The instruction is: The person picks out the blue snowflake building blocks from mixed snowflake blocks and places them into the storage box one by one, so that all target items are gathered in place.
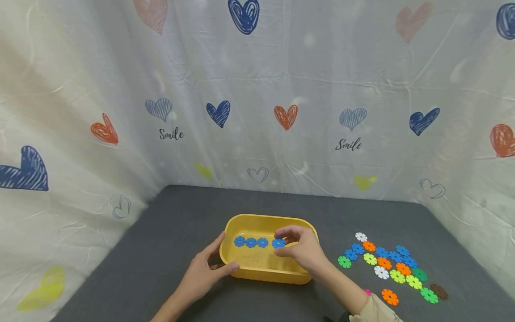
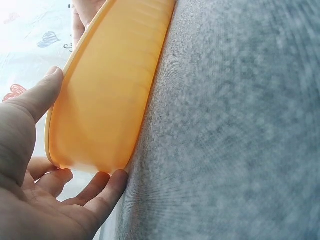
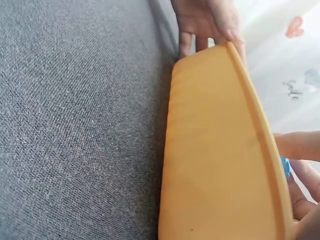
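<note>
A yellow plastic tray sits on the grey table. My left hand grips its left end, thumb at the front rim and fingers along the end wall; the left wrist view shows the fingertips against the tray's lower side. Inside the tray, three blue notched discs lie in a row. To their right, my right hand reaches over the rim and pinches another blue notched disc between thumb and fingers. In the right wrist view only a sliver of that disc shows behind the rim.
Right of the tray, several loose notched discs lie on the table: blue, orange, white, green and brown. A pink disc is partly hidden by my right forearm. A heart-print curtain hangs behind the table.
</note>
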Demonstrator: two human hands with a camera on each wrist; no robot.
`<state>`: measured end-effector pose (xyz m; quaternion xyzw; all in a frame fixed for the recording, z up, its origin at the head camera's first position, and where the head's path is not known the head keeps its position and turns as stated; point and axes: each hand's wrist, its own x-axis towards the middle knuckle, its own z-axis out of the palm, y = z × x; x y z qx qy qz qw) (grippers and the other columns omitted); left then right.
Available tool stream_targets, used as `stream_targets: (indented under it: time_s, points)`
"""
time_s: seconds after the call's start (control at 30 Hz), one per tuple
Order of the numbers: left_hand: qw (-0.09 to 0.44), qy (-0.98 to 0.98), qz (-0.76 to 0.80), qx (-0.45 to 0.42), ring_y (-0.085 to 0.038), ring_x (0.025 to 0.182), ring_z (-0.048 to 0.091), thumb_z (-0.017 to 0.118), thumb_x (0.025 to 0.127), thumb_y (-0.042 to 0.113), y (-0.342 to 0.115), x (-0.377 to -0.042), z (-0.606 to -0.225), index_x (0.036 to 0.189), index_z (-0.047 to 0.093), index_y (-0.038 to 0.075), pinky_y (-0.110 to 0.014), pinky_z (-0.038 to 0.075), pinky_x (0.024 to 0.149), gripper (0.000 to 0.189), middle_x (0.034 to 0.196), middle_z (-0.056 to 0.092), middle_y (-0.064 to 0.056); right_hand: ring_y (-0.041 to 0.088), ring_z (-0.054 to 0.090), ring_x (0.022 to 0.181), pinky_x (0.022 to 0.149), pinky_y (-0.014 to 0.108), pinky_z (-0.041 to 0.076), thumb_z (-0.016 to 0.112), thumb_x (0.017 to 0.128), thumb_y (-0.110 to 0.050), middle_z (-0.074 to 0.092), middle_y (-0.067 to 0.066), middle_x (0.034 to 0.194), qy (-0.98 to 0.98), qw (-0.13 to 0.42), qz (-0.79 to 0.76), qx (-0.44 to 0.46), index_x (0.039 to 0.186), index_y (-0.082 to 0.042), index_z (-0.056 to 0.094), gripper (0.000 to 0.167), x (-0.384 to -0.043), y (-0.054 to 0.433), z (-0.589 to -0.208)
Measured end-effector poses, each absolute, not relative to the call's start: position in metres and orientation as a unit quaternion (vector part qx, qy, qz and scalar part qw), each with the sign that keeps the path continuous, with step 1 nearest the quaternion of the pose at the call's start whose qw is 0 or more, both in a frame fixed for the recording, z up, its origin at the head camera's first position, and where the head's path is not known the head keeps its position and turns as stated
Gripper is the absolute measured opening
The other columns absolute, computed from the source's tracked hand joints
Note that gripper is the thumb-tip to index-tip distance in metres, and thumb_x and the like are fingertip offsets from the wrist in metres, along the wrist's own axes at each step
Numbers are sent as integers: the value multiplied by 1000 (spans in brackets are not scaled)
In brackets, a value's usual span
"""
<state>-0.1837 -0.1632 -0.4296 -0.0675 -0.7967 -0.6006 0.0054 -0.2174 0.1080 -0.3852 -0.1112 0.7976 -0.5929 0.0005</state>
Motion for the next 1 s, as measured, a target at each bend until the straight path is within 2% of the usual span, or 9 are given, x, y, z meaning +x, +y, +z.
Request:
stream_targets:
  time_s: [0.2,0.37,0.67,0.83,1.0]
  points:
    - [8,-800,-596,-70,-30,122,54,84,80,30,-162,-185,-429,155,34,18,-32,56,85,91,151,40,-11,25,58,88,73,34,54,84,71,4,69,5,99,804,-7,-585,-109,103,-2,74,35,-222,105,-390]
    - [10,-801,-596,-64,-29,122,54,85,79,30,-162,-185,-430,154,35,19,-31,56,84,90,151,40,-8,27,60,89,73,33,55,84,70,7,70,8,100,801,-7,-589,-106,103,0,73,35,-228,101,-390]
    - [6,-798,-599,-61,-29,121,54,85,80,30,-163,-184,-431,154,35,18,-32,56,85,90,151,40,-8,22,57,84,67,32,51,85,69,7,71,6,99,811,14,-580,-71,103,-1,74,37,-239,99,-395]
    - [7,-798,-599,-62,-29,122,54,85,79,30,-162,-184,-430,154,35,19,-31,56,85,91,151,39,-8,27,60,91,71,34,53,84,68,9,71,7,99,822,29,-565,-71,101,0,73,36,-249,97,-400]
    - [9,-798,-600,-65,-29,122,54,85,79,29,-163,-185,-430,154,35,18,-31,56,84,90,152,39,-8,30,62,98,67,33,53,84,66,12,72,9,98,828,40,-558,-45,99,1,74,36,-255,94,-403]
